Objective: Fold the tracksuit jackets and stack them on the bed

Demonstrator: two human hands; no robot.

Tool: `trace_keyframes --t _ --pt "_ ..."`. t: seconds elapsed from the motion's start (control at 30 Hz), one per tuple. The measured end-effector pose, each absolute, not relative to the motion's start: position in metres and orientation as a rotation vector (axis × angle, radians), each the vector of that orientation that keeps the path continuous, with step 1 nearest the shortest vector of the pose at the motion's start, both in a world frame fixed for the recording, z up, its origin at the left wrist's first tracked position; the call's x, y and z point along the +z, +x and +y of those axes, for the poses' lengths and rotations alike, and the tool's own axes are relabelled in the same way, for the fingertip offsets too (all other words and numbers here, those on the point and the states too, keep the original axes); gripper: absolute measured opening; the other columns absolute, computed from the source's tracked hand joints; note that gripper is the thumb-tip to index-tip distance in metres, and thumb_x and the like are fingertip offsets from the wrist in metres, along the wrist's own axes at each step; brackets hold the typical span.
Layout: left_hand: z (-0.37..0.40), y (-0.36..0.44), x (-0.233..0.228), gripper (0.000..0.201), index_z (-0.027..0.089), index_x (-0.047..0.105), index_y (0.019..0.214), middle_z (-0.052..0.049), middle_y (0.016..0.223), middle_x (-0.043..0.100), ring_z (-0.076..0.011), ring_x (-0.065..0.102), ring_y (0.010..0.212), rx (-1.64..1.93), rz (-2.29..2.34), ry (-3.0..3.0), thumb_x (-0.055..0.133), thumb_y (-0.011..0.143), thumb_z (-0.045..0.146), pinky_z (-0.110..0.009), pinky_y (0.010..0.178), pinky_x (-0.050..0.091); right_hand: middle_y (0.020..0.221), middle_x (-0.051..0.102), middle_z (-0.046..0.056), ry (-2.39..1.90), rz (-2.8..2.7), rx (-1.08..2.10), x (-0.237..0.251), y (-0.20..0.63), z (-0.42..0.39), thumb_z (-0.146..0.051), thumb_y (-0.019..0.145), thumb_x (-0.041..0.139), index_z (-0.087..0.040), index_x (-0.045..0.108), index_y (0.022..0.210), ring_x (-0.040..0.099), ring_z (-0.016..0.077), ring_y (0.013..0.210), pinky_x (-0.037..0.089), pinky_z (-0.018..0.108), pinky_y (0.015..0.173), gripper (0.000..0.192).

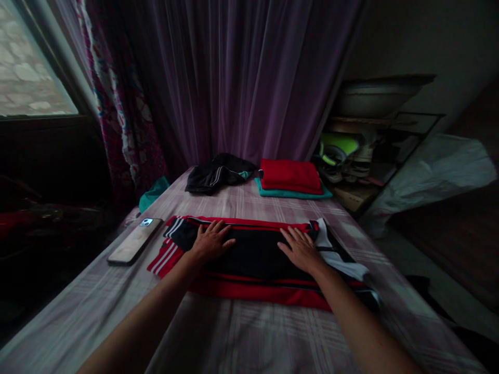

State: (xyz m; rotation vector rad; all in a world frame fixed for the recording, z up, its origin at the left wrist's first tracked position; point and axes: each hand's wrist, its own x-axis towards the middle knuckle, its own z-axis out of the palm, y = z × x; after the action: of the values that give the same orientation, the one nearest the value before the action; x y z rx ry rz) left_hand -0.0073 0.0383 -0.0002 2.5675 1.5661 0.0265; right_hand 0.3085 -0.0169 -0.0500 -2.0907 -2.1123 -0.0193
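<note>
Left hand (212,242) and right hand (301,251) spread flat, ungripping, on red-and-black garment (253,255), lower centre of frame, phone (134,243) lower left

Plaid sheet (74,314): pale, spread over the flat top
Smartphone (132,244): left, camera side up
Tracksuit garment (253,254): near middle, laid flat, red and black with white stripes
Black garment (214,175): far, left of middle, rumpled
Folded teal garment (292,195): far right, under a folded red garment (290,175)

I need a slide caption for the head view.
Left hand and right hand rest on striped clothing beside a phone.
</note>
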Motion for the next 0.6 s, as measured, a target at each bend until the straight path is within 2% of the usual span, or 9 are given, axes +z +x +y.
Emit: trace_keyframes --t 0.1,0.23,0.37,0.53,0.6 --pt "0.04 -0.006 -0.001 0.065 0.029 0.041 0.15 -0.012 0.161 0.034 -0.0348 0.025 0.15 0.058 1.559 2.553 0.033 0.096 0.064 -0.071 0.113 0.02 0.15 0.049 0.015 -2.061 -2.083 -0.036 -0.03 0.296 -0.014 -0.047 0.095 0.046 -0.022 0.052 0.144 0.043 0.0313 0.14 0.03 0.056 0.114 0.055" --pt "0.04 -0.005 -0.003 0.063 0.03 0.042 0.149 -0.012 0.16 0.036 -0.0351 0.026 0.149 0.088 1.564 2.556 0.035 0.096 0.063 -0.072 0.113 0.019 0.15 0.05 0.013 -1.729 -2.018 -0.233 0.002 0.252 -0.013 -0.041 0.098 0.044 -0.026 0.051 0.144 0.042 0.0299 0.14 0.027 0.058 0.115 0.049" --pt "0.041 -0.006 -0.004 0.058 0.031 0.045 0.147 -0.011 0.159 0.038 -0.0347 0.029 0.148 0.122 1.561 2.552 0.04 0.096 0.058 -0.071 0.113 0.022 0.152 0.048 0.013 -1.761 -2.092 -0.12 -0.006 0.216 -0.025 -0.045 0.098 0.044 -0.028 0.052 0.144 0.04 0.0309 0.141 0.026 0.062 0.113 0.05" --pt "0.048 -0.036 0.002 0.043 0.019 0.061 0.133 -0.013 0.146 0.055 -0.0254 0.049 0.137 0.377 1.525 2.58 0.039 0.1 0.034 -0.046 0.115 0.037 0.15 0.05 0.015 -1.975 -2.128 -0.016 -0.035 0.214 -0.038 -0.045 0.098 0.046 -0.024 0.057 0.139 0.044 0.0309 0.14 0.027 0.061 0.114 0.048" --pt "0.05 -0.06 0.002 0.041 0.016 0.065 0.127 -0.015 0.137 0.062 -0.0245 0.055 0.13 0.484 1.589 2.608 0.039 0.098 0.027 -0.043 0.114 0.04 0.147 0.053 0.015 -1.951 -2.117 -0.057 -0.039 0.217 -0.038 -0.042 0.098 0.046 -0.023 0.059 0.137 0.046 0.0302 0.138 0.029 0.06 0.114 0.046"
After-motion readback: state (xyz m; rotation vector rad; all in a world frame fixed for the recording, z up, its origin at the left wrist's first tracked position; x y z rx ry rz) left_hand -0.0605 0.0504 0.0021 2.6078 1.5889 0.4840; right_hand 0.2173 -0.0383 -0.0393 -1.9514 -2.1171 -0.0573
